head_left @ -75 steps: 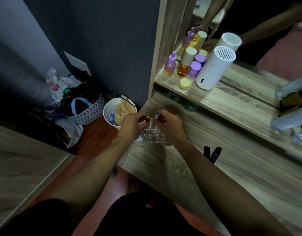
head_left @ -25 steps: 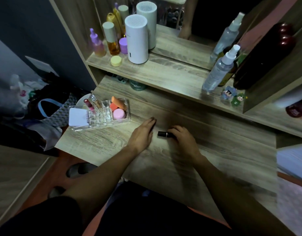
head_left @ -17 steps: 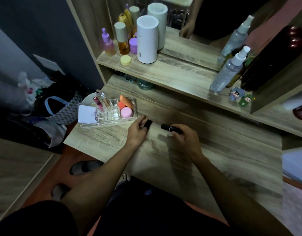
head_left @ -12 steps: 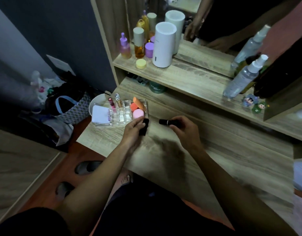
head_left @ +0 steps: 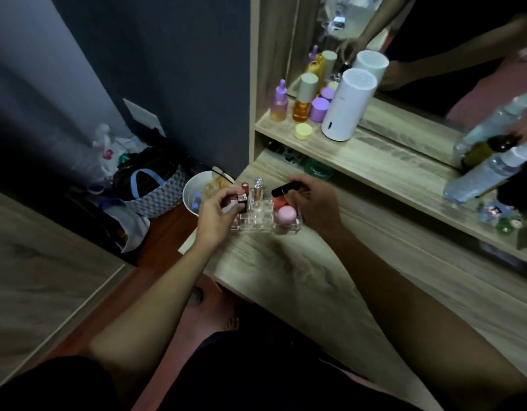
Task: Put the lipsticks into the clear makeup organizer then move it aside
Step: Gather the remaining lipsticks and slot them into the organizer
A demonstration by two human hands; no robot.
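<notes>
The clear makeup organizer (head_left: 263, 222) stands near the left end of the wooden desk (head_left: 330, 280). A red-topped lipstick (head_left: 245, 186) and a clear-capped one (head_left: 258, 185) stand upright in its slots; a pink puff (head_left: 287, 215) fills its right compartment. My left hand (head_left: 217, 216) is over the organizer's left slots, fingers shut on a black lipstick (head_left: 242, 201) held upright there. My right hand (head_left: 314, 203) is just behind the right side of the organizer, holding a second black lipstick (head_left: 286, 188) level above it.
A shelf (head_left: 375, 164) behind the desk carries a white cylinder (head_left: 348, 108), purple and amber bottles (head_left: 303, 99) and spray bottles (head_left: 490, 173). A mirror sits above it. A white bowl (head_left: 194, 191) and a bag (head_left: 149, 185) lie on the floor left of the desk.
Both hands picked up black lipsticks from the desk middle and carried them left to the organizer. The left one now stands at the slots.
</notes>
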